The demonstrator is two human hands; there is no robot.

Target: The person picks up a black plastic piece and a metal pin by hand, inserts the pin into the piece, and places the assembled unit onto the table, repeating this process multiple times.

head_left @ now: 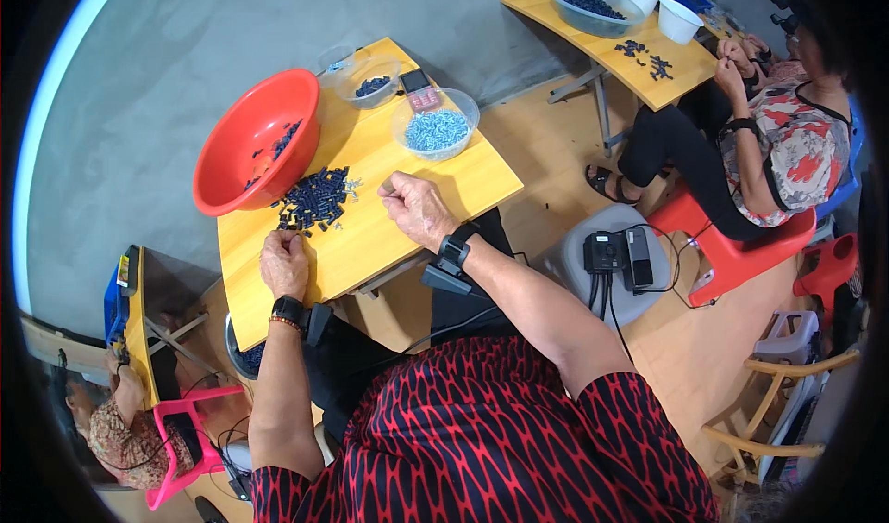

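Note:
My left hand [283, 264] rests at the near edge of a pile of small dark blue pieces [317, 197] on the yellow table. Its fingers are pinched, with a small dark piece at their tips. To the right of the pile, my right hand [417, 210] is held over the table with fingers curled together; whatever they grip is too small to make out. A few small clear pieces [353, 188] lie along the pile's right side. Beyond my right hand stands a clear bowl [468, 115] of light blue and white small parts.
A large red basin [218, 152] with some dark pieces tilts at the table's left. Farther back are a clear bowl [356, 88] of dark pieces and a phone-like device [414, 81]. A grey stool [574, 273] holds black devices with cables. Another person [787, 152] works at the right table.

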